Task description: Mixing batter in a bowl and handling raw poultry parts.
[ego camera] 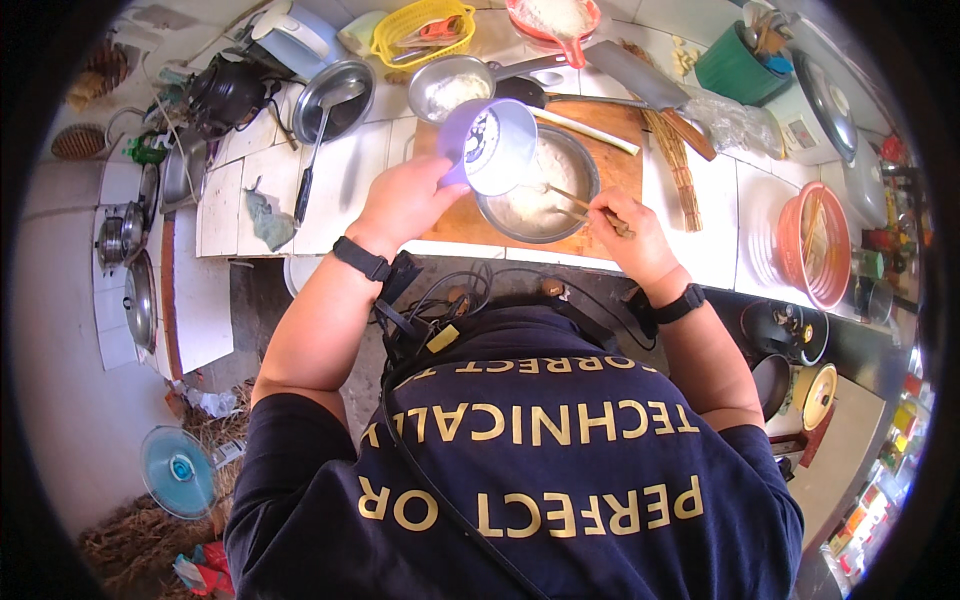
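Observation:
My left hand (409,196) grips a translucent purple plastic cup (457,139), tilted over the left side of a metal bowl (592,161). Whitish flour or batter (559,169) lies in the bowl, which rests on a wooden cutting board (450,225). A pair of chopsticks (571,198) is held in my right hand (626,225), with the tips down in the mixture. Behind the cup, a long-handled metal pan (450,82) holds white flour. Whether anything flows from the cup is unclear.
A cleaver (637,75), a straw brush (679,176) and a white stick (585,130) lie behind and right of the bowl. A pink basket (814,247) stands at the right. On the left are a metal bowl with a ladle (319,142) and a green cloth (268,221).

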Demonstrator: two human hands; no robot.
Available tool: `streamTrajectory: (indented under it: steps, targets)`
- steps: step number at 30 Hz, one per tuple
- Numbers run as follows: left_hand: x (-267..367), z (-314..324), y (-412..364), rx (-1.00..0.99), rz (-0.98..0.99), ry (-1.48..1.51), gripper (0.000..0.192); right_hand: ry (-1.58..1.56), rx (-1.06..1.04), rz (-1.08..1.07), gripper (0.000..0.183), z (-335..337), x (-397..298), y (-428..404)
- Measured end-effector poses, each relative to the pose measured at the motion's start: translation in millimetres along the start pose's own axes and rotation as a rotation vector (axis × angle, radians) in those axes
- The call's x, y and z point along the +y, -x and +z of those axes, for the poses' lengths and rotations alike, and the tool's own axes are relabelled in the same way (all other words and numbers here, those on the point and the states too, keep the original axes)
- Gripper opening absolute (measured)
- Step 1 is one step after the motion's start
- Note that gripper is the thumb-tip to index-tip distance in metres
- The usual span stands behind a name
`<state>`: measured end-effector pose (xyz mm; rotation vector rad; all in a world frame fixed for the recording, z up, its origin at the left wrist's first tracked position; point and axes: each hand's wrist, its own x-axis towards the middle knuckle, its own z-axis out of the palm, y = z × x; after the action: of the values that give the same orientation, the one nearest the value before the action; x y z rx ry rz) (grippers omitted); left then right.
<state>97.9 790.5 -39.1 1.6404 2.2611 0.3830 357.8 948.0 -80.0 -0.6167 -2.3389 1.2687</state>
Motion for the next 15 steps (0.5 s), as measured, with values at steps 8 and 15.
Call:
streamTrajectory:
  steps: [8, 15]
  targets:
    - [-18.2, 11.4, 6.9, 0.069, -0.095, 0.187, 0.024, 0.063, 0.137, 0.002, 0.007, -9.2, 7.3, -20.5]
    - [-57.5, 21.7, 25.4, 0.034, -0.478, 1.099, 0.02, -0.518, -0.002, 0.305, 0.005, 30.3, 27.4, -21.6]
